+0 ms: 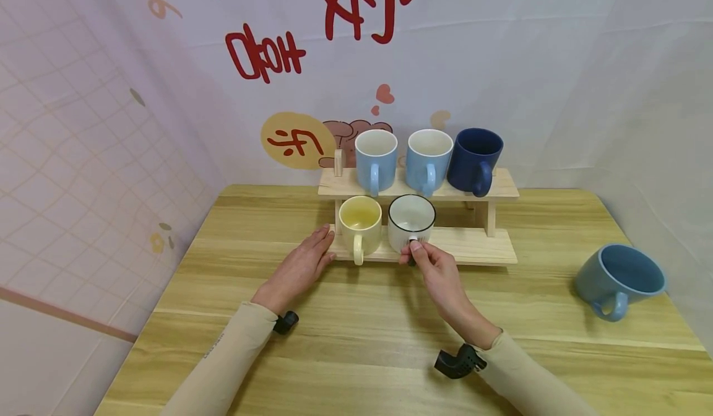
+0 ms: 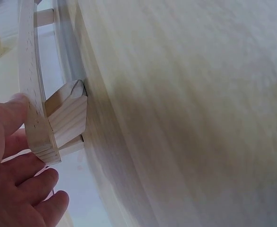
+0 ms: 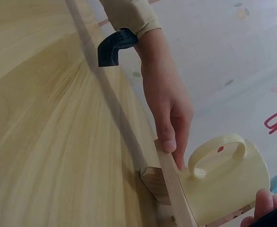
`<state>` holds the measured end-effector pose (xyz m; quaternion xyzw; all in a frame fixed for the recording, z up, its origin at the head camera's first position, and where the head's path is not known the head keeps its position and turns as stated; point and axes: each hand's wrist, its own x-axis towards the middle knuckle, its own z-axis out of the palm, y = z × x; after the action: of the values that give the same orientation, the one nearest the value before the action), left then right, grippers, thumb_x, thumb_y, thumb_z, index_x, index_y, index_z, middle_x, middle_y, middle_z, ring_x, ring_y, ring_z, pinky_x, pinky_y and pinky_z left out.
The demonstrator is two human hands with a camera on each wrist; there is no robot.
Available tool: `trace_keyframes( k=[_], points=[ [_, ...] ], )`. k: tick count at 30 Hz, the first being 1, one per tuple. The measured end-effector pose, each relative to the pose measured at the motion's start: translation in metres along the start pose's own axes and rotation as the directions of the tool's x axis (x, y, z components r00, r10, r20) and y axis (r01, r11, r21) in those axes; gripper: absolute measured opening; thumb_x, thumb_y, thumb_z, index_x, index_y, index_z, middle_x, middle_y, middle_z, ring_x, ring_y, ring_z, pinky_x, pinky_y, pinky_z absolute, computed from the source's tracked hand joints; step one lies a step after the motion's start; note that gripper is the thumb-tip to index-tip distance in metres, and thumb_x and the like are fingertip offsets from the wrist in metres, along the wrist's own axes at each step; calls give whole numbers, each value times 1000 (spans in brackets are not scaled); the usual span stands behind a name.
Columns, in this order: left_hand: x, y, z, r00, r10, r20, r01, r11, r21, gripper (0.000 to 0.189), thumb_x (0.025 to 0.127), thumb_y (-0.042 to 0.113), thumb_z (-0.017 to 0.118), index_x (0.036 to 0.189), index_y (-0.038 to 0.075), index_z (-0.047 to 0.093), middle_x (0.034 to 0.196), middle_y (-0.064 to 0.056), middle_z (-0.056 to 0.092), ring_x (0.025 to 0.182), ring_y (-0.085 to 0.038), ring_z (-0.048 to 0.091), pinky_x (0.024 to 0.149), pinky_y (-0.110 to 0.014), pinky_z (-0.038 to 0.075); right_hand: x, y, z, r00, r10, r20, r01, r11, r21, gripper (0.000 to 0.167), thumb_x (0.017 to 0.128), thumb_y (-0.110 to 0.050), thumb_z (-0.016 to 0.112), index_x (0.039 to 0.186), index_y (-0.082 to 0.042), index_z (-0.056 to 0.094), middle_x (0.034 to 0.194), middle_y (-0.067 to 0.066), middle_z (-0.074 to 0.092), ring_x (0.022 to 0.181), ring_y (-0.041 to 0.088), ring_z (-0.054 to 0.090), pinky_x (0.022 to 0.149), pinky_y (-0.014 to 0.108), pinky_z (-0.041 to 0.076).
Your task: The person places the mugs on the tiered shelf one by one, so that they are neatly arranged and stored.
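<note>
On the lower board of a two-tier wooden rack [image 1: 479,247] stands a white enamel-style mug [image 1: 400,235] with a black rim. My right hand [image 1: 442,280] pinches its handle between thumb and fingers; the mug's base is hidden from me in the head view. Left of it on the same board is a pale yellow mug [image 1: 372,241], its handle facing the front. My left hand [image 1: 301,267] holds the board's left end, the thumb [image 2: 16,111] against the front edge and the fingers around the corner.
The upper board carries two light blue mugs [image 1: 367,167] [image 1: 418,169] and a navy mug [image 1: 466,171]. A grey-blue mug [image 1: 593,280] lies tilted on the wooden table [image 1: 356,354] at the right. A printed cloth [image 1: 501,63] hangs behind the rack.
</note>
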<state>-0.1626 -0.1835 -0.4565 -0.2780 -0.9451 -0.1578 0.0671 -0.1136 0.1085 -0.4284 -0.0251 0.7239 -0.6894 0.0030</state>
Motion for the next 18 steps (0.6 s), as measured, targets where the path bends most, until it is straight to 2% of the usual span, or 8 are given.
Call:
trace_keyframes(
  k=[13, 18],
  points=[
    [-2, 0, 1, 1000, -3, 2, 3, 1000, 5, 50, 102, 26, 52, 142, -4, 45, 151, -21, 37, 138, -34, 37, 111, -45, 34, -3, 1, -5, 999, 34, 42, -36, 998, 57, 44, 103, -35, 49, 115, 6, 62, 108, 19, 67, 106, 20, 61, 99, 26, 43],
    [-2, -1, 1, 1000, 0, -10, 0, 1000, -2, 51, 102, 26, 53, 142, -5, 45, 151, -21, 37, 137, -36, 38, 111, -47, 35, -6, 0, -12, 997, 39, 60, -40, 999, 13, 44, 102, -36, 50, 121, 2, 61, 117, 17, 65, 114, 20, 57, 101, 24, 41]
  ],
)
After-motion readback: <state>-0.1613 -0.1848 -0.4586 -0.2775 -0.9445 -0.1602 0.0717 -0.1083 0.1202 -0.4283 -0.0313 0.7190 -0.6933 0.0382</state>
